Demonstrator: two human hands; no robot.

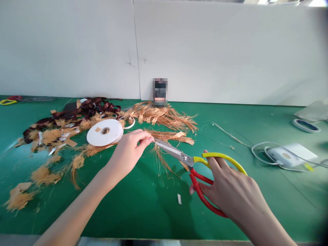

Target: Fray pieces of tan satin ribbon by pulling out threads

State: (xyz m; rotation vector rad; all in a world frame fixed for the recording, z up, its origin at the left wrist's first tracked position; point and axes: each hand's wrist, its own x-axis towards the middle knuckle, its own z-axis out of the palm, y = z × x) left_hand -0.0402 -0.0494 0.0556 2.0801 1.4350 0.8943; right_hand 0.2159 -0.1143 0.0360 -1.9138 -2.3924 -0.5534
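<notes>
My right hand (232, 191) grips large scissors (184, 158) with one yellow and one red handle, fingers through the loops, blades pointing left. My left hand (130, 148) is closed in a pinch at the blade tips, holding a thin bundle of frayed orange ribbon threads (164, 160) that hangs down over the green table (143, 205). A white ribbon spool (104, 132) lies flat just left of my left hand.
Heaps of frayed orange ribbon (159, 116) and dark brown ribbon (87, 107) cover the table's back left. A white device with a coiled cable (284, 155) sits at right, a tape roll (306, 125) beyond it. Another pair of scissors (10, 100) lies far left. White wall panels stand behind.
</notes>
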